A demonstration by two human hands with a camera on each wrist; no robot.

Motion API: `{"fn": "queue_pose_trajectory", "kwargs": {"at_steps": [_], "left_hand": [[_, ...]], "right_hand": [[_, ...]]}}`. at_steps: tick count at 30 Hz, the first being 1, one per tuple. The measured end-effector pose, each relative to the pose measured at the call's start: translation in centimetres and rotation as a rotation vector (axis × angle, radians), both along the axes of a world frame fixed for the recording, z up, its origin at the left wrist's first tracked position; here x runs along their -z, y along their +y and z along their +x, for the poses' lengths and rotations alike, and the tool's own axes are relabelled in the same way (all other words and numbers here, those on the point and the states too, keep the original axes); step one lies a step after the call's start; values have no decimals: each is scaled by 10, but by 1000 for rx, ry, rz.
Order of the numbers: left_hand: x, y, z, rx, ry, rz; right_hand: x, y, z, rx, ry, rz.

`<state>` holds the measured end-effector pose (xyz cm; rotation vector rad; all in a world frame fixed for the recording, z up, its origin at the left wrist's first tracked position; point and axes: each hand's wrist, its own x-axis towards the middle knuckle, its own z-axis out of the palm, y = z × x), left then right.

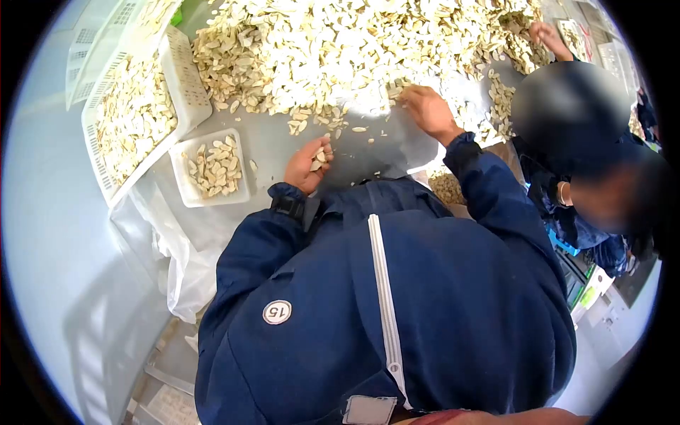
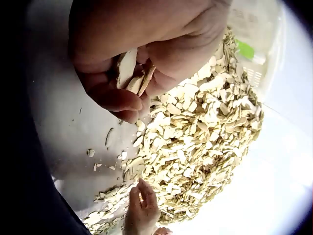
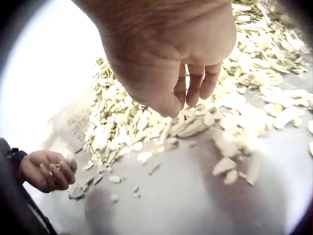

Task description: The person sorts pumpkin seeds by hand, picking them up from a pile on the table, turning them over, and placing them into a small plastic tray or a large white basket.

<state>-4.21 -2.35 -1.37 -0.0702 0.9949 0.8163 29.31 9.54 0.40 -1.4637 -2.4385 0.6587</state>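
Several pale, flat dried slices (image 2: 126, 68) are held in my left hand (image 1: 303, 168), its fingers curled round them just in front of the pile. Their ends show between thumb and fingers in the left wrist view. My right hand (image 1: 429, 113) reaches to the near edge of a big pile of the same slices (image 1: 319, 53). In the right wrist view its fingers (image 3: 195, 85) point down, loosely bent, with the tips right over the slices and none showing between them. Loose slices (image 3: 225, 166) lie on the grey metal table (image 3: 166, 205) below that hand.
To the left stand a small white tub (image 1: 177, 170) of slices and a larger white perforated basket (image 1: 185, 78), also filled. A clear plastic bag (image 1: 188, 273) hangs at the table's left side. Another person (image 1: 581, 134) stands at the right, one hand (image 1: 551, 39) at the pile.
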Motion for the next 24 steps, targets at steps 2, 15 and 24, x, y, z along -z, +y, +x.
{"fn": "queue_pose_trajectory", "kwargs": {"at_steps": [2,15,24], "left_hand": [[-4,5,5,32,-30,11],[1,2,-4,7,-7,26],[-9,5,1,32,40,12]], "right_hand": [[-12,20,-28,61,51,-5],[-2,-8,-14,122,140,-39],[1,-5,-60,164,-60,-132]]}}
